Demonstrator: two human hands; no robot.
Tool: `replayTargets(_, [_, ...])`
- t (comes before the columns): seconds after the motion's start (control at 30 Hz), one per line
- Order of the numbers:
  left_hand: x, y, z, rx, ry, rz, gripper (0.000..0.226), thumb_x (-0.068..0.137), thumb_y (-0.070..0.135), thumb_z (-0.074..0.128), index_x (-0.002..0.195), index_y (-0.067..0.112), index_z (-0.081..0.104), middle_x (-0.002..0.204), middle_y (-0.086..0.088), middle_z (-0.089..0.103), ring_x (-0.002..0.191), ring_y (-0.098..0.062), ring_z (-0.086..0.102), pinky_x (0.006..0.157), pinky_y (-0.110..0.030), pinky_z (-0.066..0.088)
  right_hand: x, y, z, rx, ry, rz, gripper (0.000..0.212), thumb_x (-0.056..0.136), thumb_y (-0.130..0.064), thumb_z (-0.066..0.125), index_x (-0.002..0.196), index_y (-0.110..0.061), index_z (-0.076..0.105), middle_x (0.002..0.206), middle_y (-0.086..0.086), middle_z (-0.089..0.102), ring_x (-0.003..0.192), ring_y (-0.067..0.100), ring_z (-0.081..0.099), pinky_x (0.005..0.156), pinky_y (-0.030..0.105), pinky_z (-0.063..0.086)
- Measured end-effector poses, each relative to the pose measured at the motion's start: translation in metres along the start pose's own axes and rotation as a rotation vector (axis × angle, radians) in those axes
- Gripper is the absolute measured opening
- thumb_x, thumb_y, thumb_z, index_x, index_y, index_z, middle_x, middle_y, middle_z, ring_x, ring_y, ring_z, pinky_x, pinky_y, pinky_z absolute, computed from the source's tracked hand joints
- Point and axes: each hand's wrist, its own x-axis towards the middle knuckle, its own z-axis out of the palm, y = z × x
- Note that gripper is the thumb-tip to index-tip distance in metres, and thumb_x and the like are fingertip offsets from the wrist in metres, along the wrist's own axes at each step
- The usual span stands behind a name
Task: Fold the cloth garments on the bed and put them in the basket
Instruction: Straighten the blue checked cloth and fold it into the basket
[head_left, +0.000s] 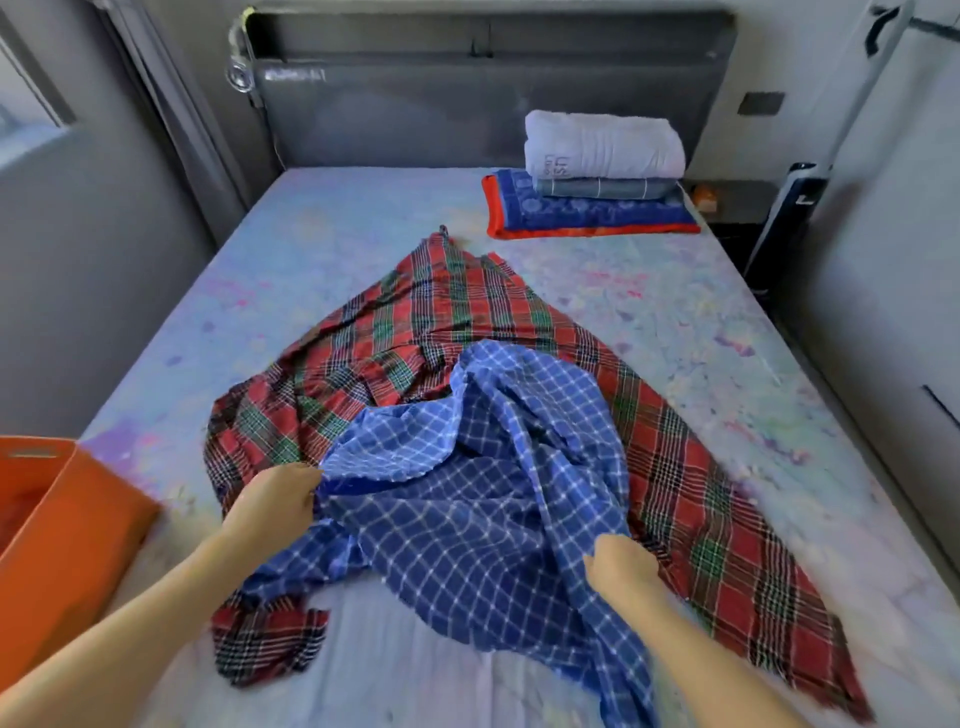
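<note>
Left hand (275, 501) and right hand (621, 569) each clench the crumpled blue checked cloth (467, 467), atop one rumpled red plaid cloth (415, 322). One orange plastic basket (67, 519) beside, on bed (675, 322).

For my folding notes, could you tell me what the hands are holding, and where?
Both hands, left and right, grip the blue cloth at its side edges.

A checked cloth (483, 499) lies atop a plaid cloth (415, 332) mid-bed (363, 208), basket (67, 535) at the left edge, folded stack (597, 176) at the far-right corner.
</note>
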Motion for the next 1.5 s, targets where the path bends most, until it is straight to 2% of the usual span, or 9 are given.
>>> replayTargets(0.2, [0.005, -0.018, 0.005, -0.038, 0.145, -0.005, 0.017, 0.08, -0.003, 0.056, 0.068, 0.008, 0.058, 0.068, 0.0, 0.058, 0.056, -0.017, 0.049, 0.047, -0.016, 0.027, 0.043, -0.074, -0.005, 0.243, 0.172, -0.105, 0.028, 0.1, -0.039, 0.039, 0.091, -0.013, 0.045, 0.068, -0.004, 0.044, 0.055, 0.012, 0.041, 0.045, 0.025, 0.033])
replayTargets(0.37, [0.024, -0.02, 0.014, -0.074, 0.16, 0.027, 0.029, 0.079, -0.005, 0.057, 0.062, 0.016, 0.045, 0.063, 0.005, 0.048, 0.052, -0.014, 0.043, 0.046, -0.016, 0.025, 0.09, -0.123, -0.011, 0.204, 0.299, -0.424, 0.039, 0.1, -0.027, 0.044, 0.136, -0.012, 0.043, 0.127, 0.004, 0.054, 0.116, 0.023, 0.049, 0.089, 0.034, 0.046])
replayTargets(0.67, [0.037, -0.037, 0.01, -0.192, 0.21, 0.123, 0.032, 0.074, -0.003, 0.057, 0.06, 0.019, 0.04, 0.059, 0.007, 0.044, 0.05, -0.013, 0.044, 0.049, -0.011, 0.029, 0.151, -0.219, -0.005, -0.338, 0.254, -0.609, 0.065, 0.088, -0.012, 0.06, 0.144, -0.015, 0.027, 0.143, 0.01, 0.037, 0.131, 0.03, 0.034, 0.109, 0.042, 0.03])
replayTargets(0.83, [0.017, -0.064, 0.001, -0.175, 0.211, 0.158, 0.021, 0.077, 0.019, 0.044, 0.062, 0.011, 0.056, 0.062, 0.006, 0.053, 0.061, -0.006, 0.041, 0.057, -0.005, 0.033, 0.185, -0.244, -0.012, -0.426, 0.308, -0.592, 0.035, 0.088, -0.007, 0.059, 0.121, -0.014, 0.051, 0.121, 0.009, 0.055, 0.122, 0.029, 0.045, 0.111, 0.042, 0.028])
replayTargets(0.97, [0.011, -0.091, 0.004, -0.121, 0.243, 0.1, 0.027, 0.079, 0.023, 0.041, 0.065, 0.011, 0.06, 0.064, 0.003, 0.059, 0.058, -0.007, 0.051, 0.056, -0.005, 0.033, 0.218, -0.235, -0.034, -0.204, 0.374, -0.635, 0.025, 0.087, 0.008, 0.041, 0.072, -0.008, 0.054, 0.068, 0.007, 0.052, 0.075, 0.026, 0.051, 0.112, 0.042, 0.028])
replayTargets(1.1, [0.011, -0.115, 0.011, -0.012, 0.249, 0.064, 0.009, 0.076, 0.004, 0.062, 0.068, 0.005, 0.065, 0.066, -0.004, 0.064, 0.054, -0.023, 0.061, 0.05, -0.032, 0.052, 0.21, -0.214, -0.078, 0.341, 0.482, -0.609, 0.025, 0.094, 0.003, 0.039, 0.112, 0.002, 0.056, 0.06, 0.013, 0.051, 0.046, 0.024, 0.038, 0.047, 0.034, 0.033])
replayTargets(1.27, [0.012, -0.143, 0.023, -0.016, 0.218, -0.077, 0.016, 0.065, -0.013, 0.073, 0.071, 0.0, 0.066, 0.071, -0.011, 0.066, 0.059, -0.032, 0.062, 0.056, -0.038, 0.053, 0.13, -0.153, -0.088, 0.549, 0.828, -0.965, 0.023, 0.097, -0.016, 0.041, 0.109, -0.003, 0.056, 0.049, 0.004, 0.048, 0.035, 0.013, 0.036, 0.037, 0.025, 0.027])
replayTargets(1.43, [0.015, -0.161, 0.033, -0.045, 0.244, -0.179, 0.01, 0.072, -0.01, 0.064, 0.072, 0.0, 0.065, 0.071, -0.014, 0.064, 0.063, -0.035, 0.06, 0.058, -0.036, 0.047, 0.084, -0.126, 0.021, 0.089, 0.622, -1.427, 0.004, 0.098, -0.017, 0.043, 0.097, -0.013, 0.044, 0.053, 0.0, 0.051, 0.038, 0.012, 0.046, 0.034, 0.025, 0.042])
replayTargets(1.5, [0.013, -0.165, 0.036, -0.045, 0.241, -0.187, 0.009, 0.073, -0.009, 0.063, 0.072, 0.0, 0.065, 0.071, -0.013, 0.064, 0.063, -0.034, 0.06, 0.058, -0.034, 0.045, 0.08, -0.129, 0.06, -0.029, 0.539, -1.462, 0.038, 0.074, -0.002, 0.069, 0.099, -0.014, 0.043, 0.055, -0.001, 0.046, 0.037, 0.011, 0.035, 0.031, 0.024, 0.036])
